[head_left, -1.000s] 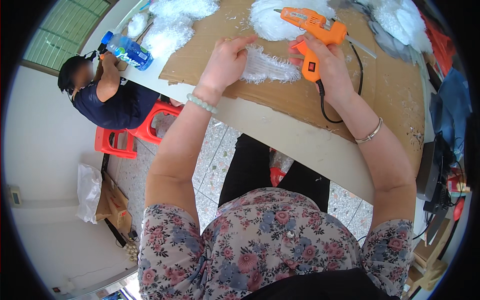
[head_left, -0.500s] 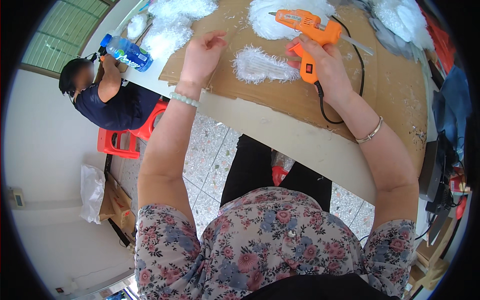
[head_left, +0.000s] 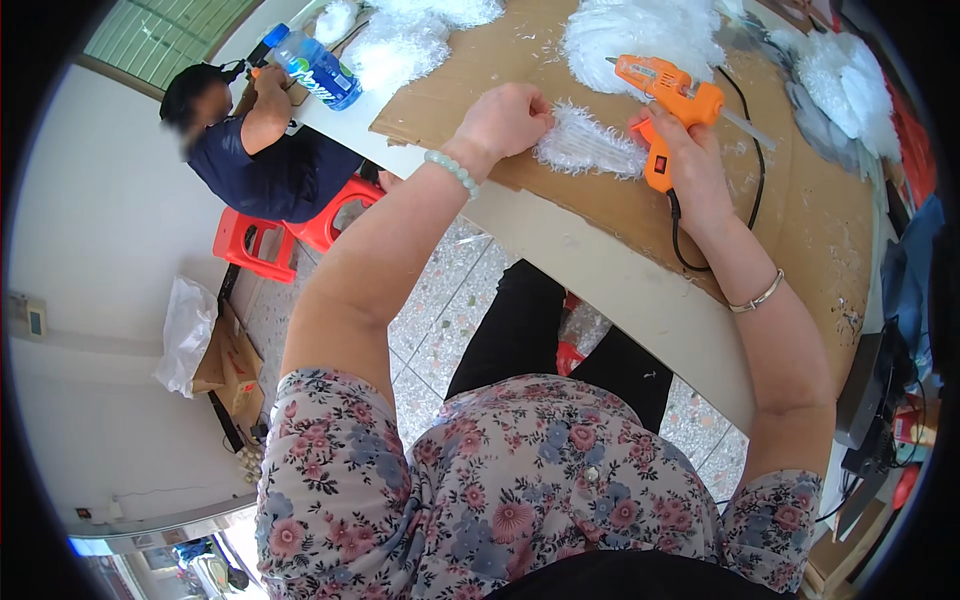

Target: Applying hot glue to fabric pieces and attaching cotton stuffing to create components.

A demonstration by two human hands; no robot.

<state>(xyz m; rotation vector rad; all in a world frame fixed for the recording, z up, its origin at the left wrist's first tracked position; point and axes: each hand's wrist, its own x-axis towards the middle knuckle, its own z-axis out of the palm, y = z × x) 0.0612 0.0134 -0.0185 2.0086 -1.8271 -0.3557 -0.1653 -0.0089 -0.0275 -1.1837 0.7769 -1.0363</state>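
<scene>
My right hand (head_left: 690, 165) is wrapped round the handle of an orange glue gun (head_left: 672, 90). Its nozzle points to the upper left, a clear glue stick (head_left: 748, 130) juts from its back end, and a black cord hangs from the grip. Below and left of the nozzle, a white fringed, shaggy piece (head_left: 588, 142) lies flat on brown cardboard (head_left: 480, 70). My left hand (head_left: 505, 120) is at that piece's left end with its fingers curled closed. Whatever its fingertips may pinch is hidden.
White shaggy heaps (head_left: 630, 40) lie along the far side of the table (head_left: 560, 240). A blue-capped bottle (head_left: 315, 72) stands at the far left. Beyond it, another person (head_left: 270, 160) sits on a red stool (head_left: 250, 245). Black devices (head_left: 868, 385) are at right.
My left hand has moved right, from above the cardboard to the fringed piece's left end, and its fingers have curled. The glue gun stays in my right hand. The whole view has shifted.
</scene>
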